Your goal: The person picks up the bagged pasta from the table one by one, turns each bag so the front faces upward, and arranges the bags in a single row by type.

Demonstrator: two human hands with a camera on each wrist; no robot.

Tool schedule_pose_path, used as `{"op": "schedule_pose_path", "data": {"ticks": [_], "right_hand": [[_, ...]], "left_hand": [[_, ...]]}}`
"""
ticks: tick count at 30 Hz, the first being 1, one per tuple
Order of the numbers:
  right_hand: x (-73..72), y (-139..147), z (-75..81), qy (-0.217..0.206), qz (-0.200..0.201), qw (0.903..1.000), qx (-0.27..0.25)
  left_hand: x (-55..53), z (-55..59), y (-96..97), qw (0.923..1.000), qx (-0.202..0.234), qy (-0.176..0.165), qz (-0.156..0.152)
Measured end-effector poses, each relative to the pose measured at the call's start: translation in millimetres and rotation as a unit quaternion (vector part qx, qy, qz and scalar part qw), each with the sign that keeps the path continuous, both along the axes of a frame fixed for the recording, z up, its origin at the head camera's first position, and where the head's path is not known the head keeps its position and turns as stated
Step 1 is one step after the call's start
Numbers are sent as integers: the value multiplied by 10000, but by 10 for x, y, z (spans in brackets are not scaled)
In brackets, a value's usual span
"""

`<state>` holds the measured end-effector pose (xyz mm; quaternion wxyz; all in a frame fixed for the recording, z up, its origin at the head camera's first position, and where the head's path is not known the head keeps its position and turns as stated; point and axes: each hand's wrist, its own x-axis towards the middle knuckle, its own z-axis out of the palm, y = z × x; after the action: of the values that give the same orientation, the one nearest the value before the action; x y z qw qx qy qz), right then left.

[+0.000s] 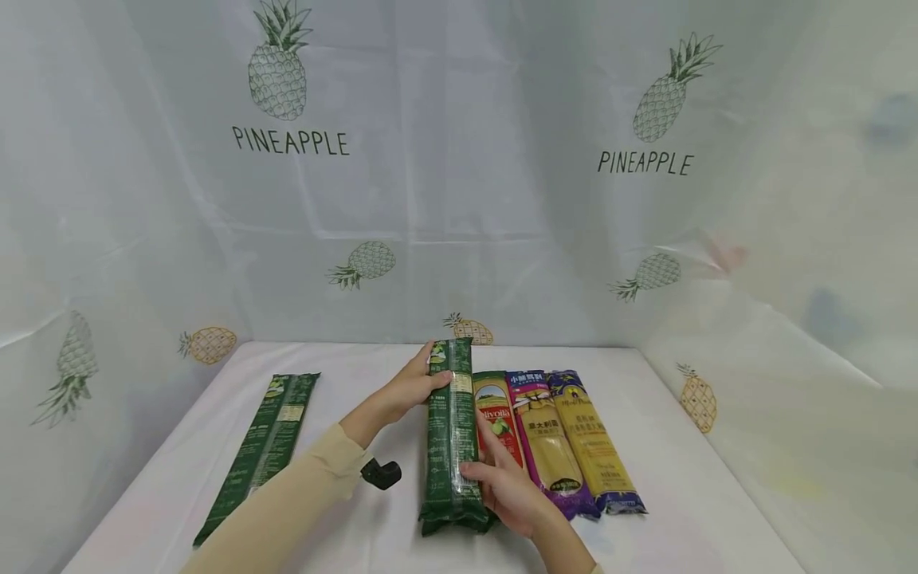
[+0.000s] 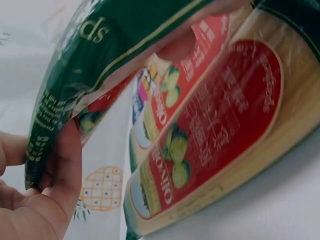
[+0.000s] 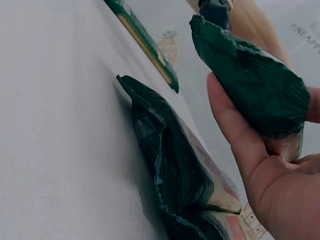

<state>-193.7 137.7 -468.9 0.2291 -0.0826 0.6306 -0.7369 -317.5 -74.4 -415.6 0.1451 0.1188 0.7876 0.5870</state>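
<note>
Both hands hold a green spaghetti pack (image 1: 450, 434), its printed back facing up. My left hand (image 1: 410, 391) grips the far end, thumb on top; my right hand (image 1: 508, 486) grips the right side near the close end. In the left wrist view the left hand (image 2: 42, 185) pinches the end of the raised pack (image 2: 125, 42). Below it lie red-labelled Olivoilà spaghetti packs (image 2: 215, 115). The right wrist view has the right hand (image 3: 265, 160) around the held pack's green end (image 3: 250, 82), above another green-ended pack (image 3: 172, 160) on the table.
Another green pack (image 1: 261, 446) lies back up at the left of the white table (image 1: 688, 478). To the right of the held pack are a red-labelled pack (image 1: 495, 406), a purple pack (image 1: 548, 446) and a yellow-and-blue pack (image 1: 595, 442). A pineapple-print curtain (image 1: 466, 175) hangs behind.
</note>
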Motion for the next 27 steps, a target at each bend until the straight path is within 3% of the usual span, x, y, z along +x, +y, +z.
{"op": "schedule_pose_path", "data": {"ticks": [5,9,16,19,27], "right_hand": [[6,-34,16,435,-167,9989,94],[10,-72,43,740,-260,9969,100],[18,-123,74,1376,-445,9884,472],[20,-139,69,1536,-485,9849,632],[33,-162,69,1899,-555,9744,1069]], "left_hand": [[-6,-24,-32,9991,-387,158,31],[10,-9,-57,9938,-972,544,31],[45,46,-22,9657,-1990,1661,128],[64,57,-3,9566,-2127,1980,197],[89,-2,35,9582,-1821,2196,208]]}}
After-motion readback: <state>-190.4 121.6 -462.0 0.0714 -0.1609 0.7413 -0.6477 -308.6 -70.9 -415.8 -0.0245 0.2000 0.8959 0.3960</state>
